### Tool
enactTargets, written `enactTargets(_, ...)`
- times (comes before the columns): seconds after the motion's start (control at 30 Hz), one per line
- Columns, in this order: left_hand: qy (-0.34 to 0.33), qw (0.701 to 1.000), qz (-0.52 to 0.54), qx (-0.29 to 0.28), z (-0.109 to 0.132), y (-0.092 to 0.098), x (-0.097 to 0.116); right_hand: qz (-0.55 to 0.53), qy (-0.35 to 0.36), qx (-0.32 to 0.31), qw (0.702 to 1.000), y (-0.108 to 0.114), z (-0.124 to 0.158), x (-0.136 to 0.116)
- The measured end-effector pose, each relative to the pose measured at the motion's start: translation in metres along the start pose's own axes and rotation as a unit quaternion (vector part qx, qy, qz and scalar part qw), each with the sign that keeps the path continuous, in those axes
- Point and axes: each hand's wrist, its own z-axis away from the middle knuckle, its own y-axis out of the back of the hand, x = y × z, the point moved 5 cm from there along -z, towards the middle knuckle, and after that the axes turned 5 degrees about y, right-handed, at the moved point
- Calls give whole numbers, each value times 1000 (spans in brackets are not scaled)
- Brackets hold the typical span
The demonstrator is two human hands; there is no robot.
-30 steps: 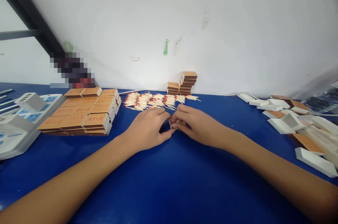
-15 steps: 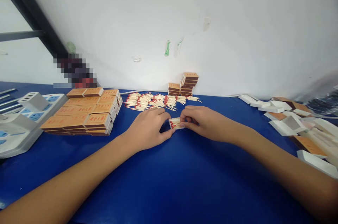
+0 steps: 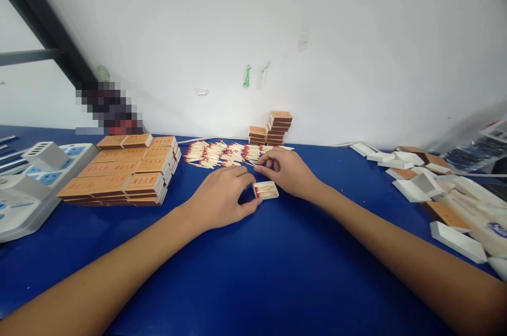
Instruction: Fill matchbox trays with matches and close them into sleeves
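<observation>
A small white matchbox tray [image 3: 265, 190] with red-tipped matches in it lies on the blue table [image 3: 245, 272]. My left hand [image 3: 222, 196] rests curled beside the tray, its thumb and fingertips touching the tray's left end. My right hand [image 3: 285, 169] hovers just behind the tray, fingers bent and pinched near the edge of a loose pile of matches [image 3: 225, 152]. Whether any matches sit between those fingers is hidden.
A block of stacked orange matchboxes [image 3: 127, 169] stands at the left, with power strips [image 3: 31, 177] beyond it. Two small matchbox stacks [image 3: 273, 127] lean by the wall. Empty white trays and orange sleeves [image 3: 435, 188] lie scattered at the right.
My right hand has left the tray and moved back toward the match pile. The tray now lies uncovered on the table. My left hand has stayed at its end.
</observation>
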Motion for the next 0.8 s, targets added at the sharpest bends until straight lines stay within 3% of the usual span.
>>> enactTargets(0.23, -1, 1000, 6, 2, 1, 1, 4, 32, -40, -30, 998, -11, -9, 1)
enactTargets(0.53, 9, 1000, 6, 0, 1, 2, 1, 69, -1, -70, 995, 26, 28, 8)
enactTargets(0.8, 3, 1000, 5, -4, 1, 1, 4, 66, 20, -105, 992, 27, 50, 13)
